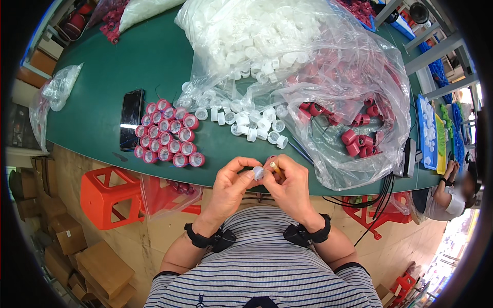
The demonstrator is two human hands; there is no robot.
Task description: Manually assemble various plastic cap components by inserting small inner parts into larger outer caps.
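Just past the table's near edge, my left hand (232, 184) pinches a small translucent white plastic cap (258, 173) between thumb and fingertips. My right hand (288, 185) meets it there, fingers curled around a thin yellowish stick (277, 169) and its thumb close to the cap. A bit of red shows behind the right fingertips, too hidden to name. Ahead lie several loose white caps (263, 124). A block of red rings with pale inserts (165, 134) stands in rows to the left. More red rings (359, 142) lie in a clear bag at the right.
A big clear bag of white caps (251, 36) covers the table's far middle. A black phone (132, 119) lies beside the red rows. Cables (377, 197) hang over the right edge. Red stools (110, 197) stand below. Another person (447, 197) sits far right.
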